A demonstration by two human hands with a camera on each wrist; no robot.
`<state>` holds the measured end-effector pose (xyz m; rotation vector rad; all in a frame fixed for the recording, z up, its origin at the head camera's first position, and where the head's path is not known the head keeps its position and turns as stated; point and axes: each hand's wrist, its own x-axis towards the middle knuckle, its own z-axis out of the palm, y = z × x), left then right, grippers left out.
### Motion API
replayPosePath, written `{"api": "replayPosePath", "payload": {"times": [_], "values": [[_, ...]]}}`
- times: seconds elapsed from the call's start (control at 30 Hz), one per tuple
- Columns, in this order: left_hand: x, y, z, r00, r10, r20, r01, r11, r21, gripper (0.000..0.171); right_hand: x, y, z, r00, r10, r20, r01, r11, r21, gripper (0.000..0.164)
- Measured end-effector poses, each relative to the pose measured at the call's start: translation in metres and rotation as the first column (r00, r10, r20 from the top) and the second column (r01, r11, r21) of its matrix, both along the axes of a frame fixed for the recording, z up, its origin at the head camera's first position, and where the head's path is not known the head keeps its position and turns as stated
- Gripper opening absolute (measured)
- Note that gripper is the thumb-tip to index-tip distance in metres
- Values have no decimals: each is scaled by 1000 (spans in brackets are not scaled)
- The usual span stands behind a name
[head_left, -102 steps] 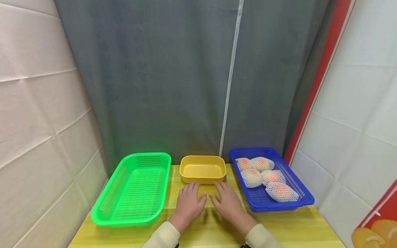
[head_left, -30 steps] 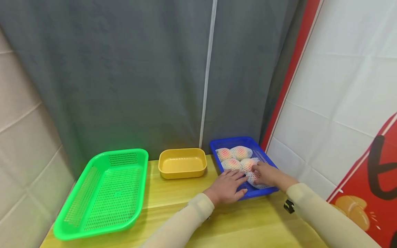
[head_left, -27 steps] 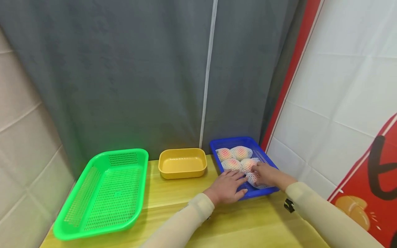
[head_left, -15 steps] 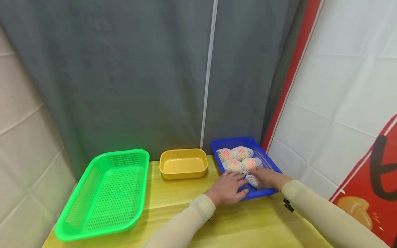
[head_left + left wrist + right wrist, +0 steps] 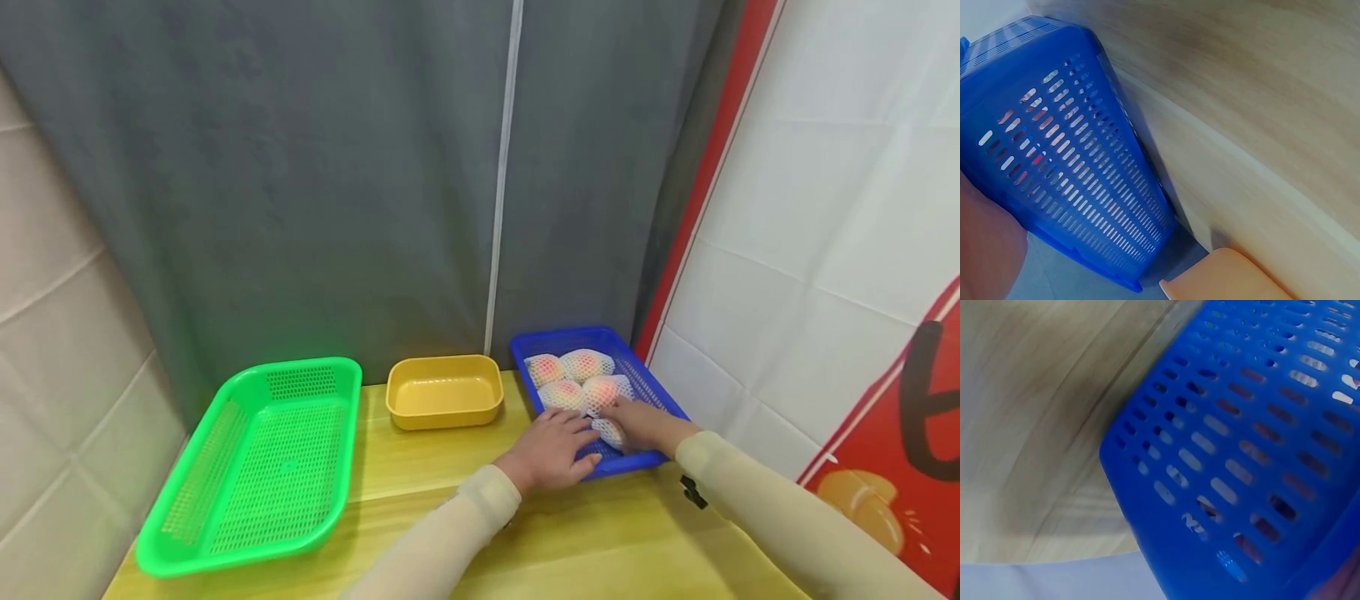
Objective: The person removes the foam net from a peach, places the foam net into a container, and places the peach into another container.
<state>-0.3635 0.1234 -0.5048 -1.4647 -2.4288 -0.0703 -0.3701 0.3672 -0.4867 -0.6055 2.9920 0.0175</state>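
A blue mesh basket (image 5: 626,463) at the right holds several round, pink-and-yellow fruits in white foam nets. My right hand (image 5: 639,423) reaches in over the right front corner, its fingers curled round the nearest netted fruit (image 5: 607,432); only that fruit's left part shows. Across the left front rim lies my left hand (image 5: 550,450), fingers extended toward the fruits and thumb apart. Another netted fruit (image 5: 561,395) sits just beyond its fingertips. Both wrist views mostly show the slotted basket wall (image 5: 1085,247), with part of the right hand (image 5: 1341,581) in a lower corner.
Left of the basket stands a small yellow box (image 5: 446,420) with nothing inside. A larger green mesh basket (image 5: 347,467), also without contents, is at the far left of the wooden table (image 5: 525,550). A grey curtain (image 5: 337,208) hangs behind, with white panels on both sides.
Both hands have moved from in front of the yellow box to the blue basket, and the view has turned right. In the last second my right hand has closed lower over the nearest fruit.
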Motion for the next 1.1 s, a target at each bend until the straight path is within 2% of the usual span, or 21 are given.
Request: {"api": "replayPosePath", "payload": {"times": [0.2, 0.5, 0.63, 0.87, 1.1], "values": [[-1, 0, -1, 1000, 1, 8, -1, 1000, -3, 62, 0, -2, -1, 1000, -30, -4, 30, 1000, 9, 68], [2, -1, 1, 1000, 5, 14, -5, 1000, -10, 60, 2, 5, 4, 997, -74, -7, 73, 993, -92, 69], [1, -1, 2, 1000, 14, 23, -14, 1000, -12, 62, 4, 8, 18, 998, -60, -25, 57, 992, -113, 73], [-1, -1, 2, 1000, 12, 28, -13, 1000, 2, 62, 13, 4, 50, 994, -52, -93, 31, 976, -217, 75], [0, -1, 2, 999, 10, 53, -11, 1000, 18, 60, 23, -4, 63, 994, -37, -103, 9, 965, -262, 74]]}}
